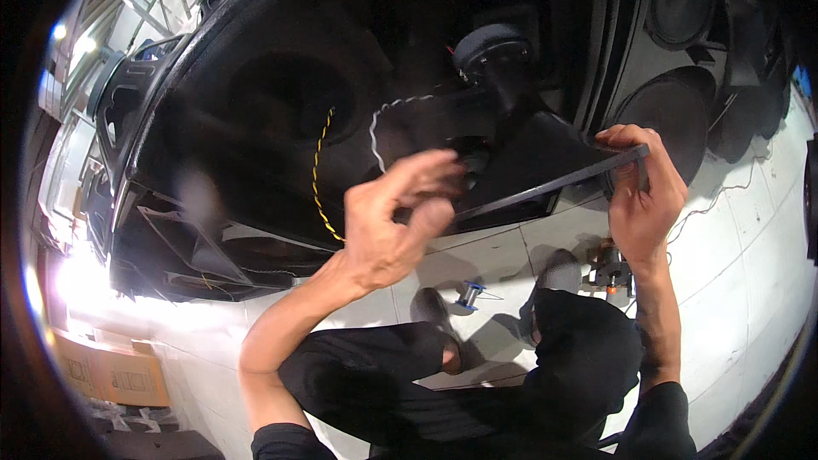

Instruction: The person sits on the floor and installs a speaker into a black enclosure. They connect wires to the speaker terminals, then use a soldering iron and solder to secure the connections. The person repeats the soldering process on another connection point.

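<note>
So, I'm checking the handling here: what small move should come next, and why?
Perhaps close the left hand on the left end of the black flared piece: the right hand pinches its right end, while the left one is open nearby, showing no clear grip.

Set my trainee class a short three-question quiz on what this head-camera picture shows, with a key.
1. What does the right hand grip?
A) a brown cardboard box
B) the flat rim of the black flared horn
C) an orange-tipped tool

2. True or false: the small blue-and-silver spool lies on the pale tiled floor between the person's grey shoes.

3. Fill the gap: in the picture, the yellow-and-black twisted wire is to the ____ of the white twisted wire.

Key: 1 B; 2 true; 3 left.
</note>
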A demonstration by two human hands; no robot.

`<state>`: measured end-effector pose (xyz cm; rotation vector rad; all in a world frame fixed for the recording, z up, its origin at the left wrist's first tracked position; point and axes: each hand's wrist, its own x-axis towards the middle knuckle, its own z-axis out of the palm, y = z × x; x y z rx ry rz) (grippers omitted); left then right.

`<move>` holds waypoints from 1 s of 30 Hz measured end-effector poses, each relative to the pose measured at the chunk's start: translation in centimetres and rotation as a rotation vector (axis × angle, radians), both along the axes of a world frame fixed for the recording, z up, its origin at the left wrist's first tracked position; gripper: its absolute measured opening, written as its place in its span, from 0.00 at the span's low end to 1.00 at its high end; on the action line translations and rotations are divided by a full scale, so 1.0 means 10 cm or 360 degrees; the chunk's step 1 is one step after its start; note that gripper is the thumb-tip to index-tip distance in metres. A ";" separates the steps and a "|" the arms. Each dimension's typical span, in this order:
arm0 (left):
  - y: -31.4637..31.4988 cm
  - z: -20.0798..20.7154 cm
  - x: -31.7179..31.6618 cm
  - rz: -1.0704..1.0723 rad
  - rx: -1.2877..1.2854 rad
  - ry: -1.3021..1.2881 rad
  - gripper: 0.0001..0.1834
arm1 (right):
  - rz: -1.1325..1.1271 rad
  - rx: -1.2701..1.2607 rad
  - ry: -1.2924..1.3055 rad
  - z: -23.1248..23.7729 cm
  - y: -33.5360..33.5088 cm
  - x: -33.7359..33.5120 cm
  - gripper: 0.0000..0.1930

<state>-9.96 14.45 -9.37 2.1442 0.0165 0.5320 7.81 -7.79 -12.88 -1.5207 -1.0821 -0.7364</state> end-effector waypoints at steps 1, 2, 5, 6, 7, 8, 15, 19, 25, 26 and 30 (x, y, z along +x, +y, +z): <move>-0.04 0.05 0.01 0.0187 -0.0072 -0.0100 0.29 | 0.0020 0.0004 0.0026 0.00 0.00 0.00 0.20; -0.09 0.11 0.03 0.0374 -0.0146 -0.0198 0.26 | 0.0040 0.0007 0.0052 0.00 -0.01 0.01 0.20; -0.11 0.38 0.16 0.0745 0.0052 -0.0074 0.23 | 0.0007 -0.0028 -0.0030 -0.01 -0.01 0.03 0.20; -0.07 0.42 0.18 0.0759 0.0121 -0.0010 0.23 | 0.0008 -0.0025 0.0003 -0.03 -0.02 0.05 0.20; -0.04 0.46 0.21 0.0771 0.0189 0.0055 0.23 | 0.0009 -0.0024 0.0036 -0.04 -0.04 0.07 0.20; -0.02 0.49 0.24 0.0782 0.0256 0.0120 0.23 | 0.0008 -0.0024 0.0069 -0.05 -0.05 0.08 0.20; 0.04 0.43 0.44 0.0732 0.1303 -0.0204 0.13 | -0.0051 0.0006 -0.0080 -0.08 -0.03 0.08 0.18; 0.03 0.40 0.54 0.0758 0.1489 0.0088 0.14 | -0.0112 0.0039 -0.0089 -0.09 -0.07 0.11 0.17; 0.06 0.45 0.75 0.0708 0.1615 -0.0023 0.11 | -0.0103 0.0060 -0.0301 -0.06 -0.05 0.12 0.15; 0.05 0.48 0.80 0.0702 0.1607 0.0040 0.10 | -0.0110 0.0065 -0.0294 -0.06 -0.06 0.11 0.15; -0.08 0.52 1.03 0.0831 0.1619 0.0303 0.06 | -0.0064 0.0182 -0.0103 -0.15 -0.01 0.07 0.14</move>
